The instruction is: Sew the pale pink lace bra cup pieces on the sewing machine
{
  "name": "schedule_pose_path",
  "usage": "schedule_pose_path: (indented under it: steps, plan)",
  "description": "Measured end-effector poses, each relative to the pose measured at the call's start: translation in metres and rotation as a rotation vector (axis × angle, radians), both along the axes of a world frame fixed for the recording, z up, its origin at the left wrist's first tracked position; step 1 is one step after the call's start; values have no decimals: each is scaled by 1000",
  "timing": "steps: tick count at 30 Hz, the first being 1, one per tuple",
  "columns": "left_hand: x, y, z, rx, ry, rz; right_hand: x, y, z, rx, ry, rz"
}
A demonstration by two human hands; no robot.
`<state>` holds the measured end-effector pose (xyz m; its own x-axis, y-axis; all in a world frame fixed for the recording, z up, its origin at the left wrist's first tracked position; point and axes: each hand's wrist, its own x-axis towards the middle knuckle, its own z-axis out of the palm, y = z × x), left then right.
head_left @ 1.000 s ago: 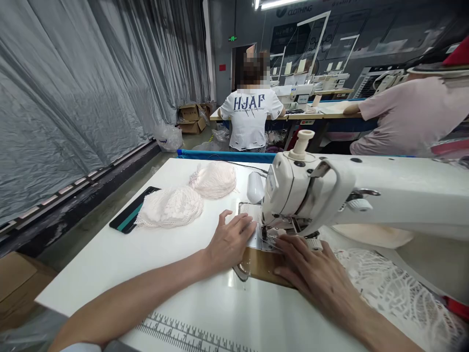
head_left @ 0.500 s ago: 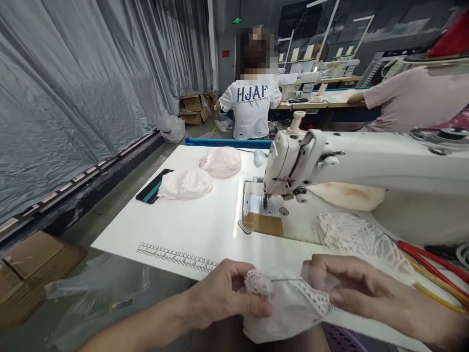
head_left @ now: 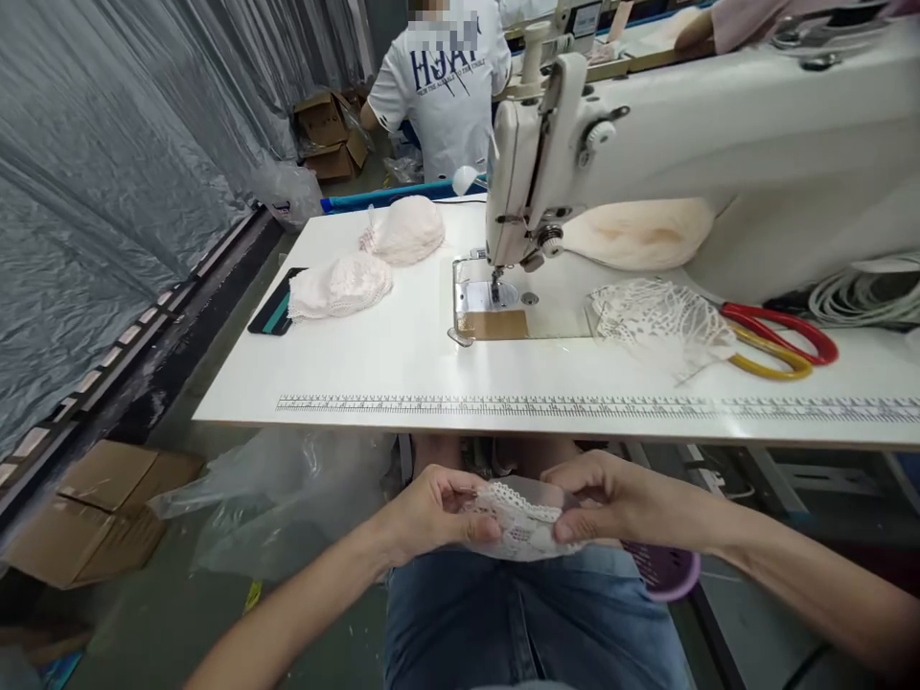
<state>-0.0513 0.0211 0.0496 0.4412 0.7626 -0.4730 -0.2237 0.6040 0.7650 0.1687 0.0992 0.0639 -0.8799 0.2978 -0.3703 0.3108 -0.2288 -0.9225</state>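
Over my lap, in front of the table edge, my left hand (head_left: 449, 513) pinches one end of a piece of white lace fabric (head_left: 521, 527) between thumb and fingers. My right hand (head_left: 596, 498) grips its other end. A scalloped lace border runs along the fabric's top edge, and sheer cloth shows behind it. Beyond my hands stands a white sewing machine (head_left: 610, 144), its presser foot (head_left: 495, 286) over the metal plate. Right of the plate lies a heap of white lace (head_left: 657, 316), touching scissors (head_left: 783, 335) with red and yellow handles.
Two pale lace cups (head_left: 406, 230) lie at the table's left, one partly covering a dark phone-like object (head_left: 271, 311). A printed ruler (head_left: 460, 406) follows the front edge. Below are a purple basket (head_left: 672, 572) and a cardboard box (head_left: 101, 513). A person in a white shirt (head_left: 446, 96) sits ahead.
My hands have drawn the lace fabric back from over the table edge to above my lap, and sit closer together. The view has tilted downward.
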Motion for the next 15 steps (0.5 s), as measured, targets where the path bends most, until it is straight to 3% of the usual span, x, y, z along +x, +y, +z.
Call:
schedule_pose_path:
  steps: [3,6,15]
  plan:
    - [7,-4,-4,-16,21,-18,4,-7,-7,29,5,1]
    - [11,-8,-10,-47,37,77,7,-12,-12,18,0,20]
    - [12,-23,-26,-91,-61,95,24,-15,-23,202,53,120]
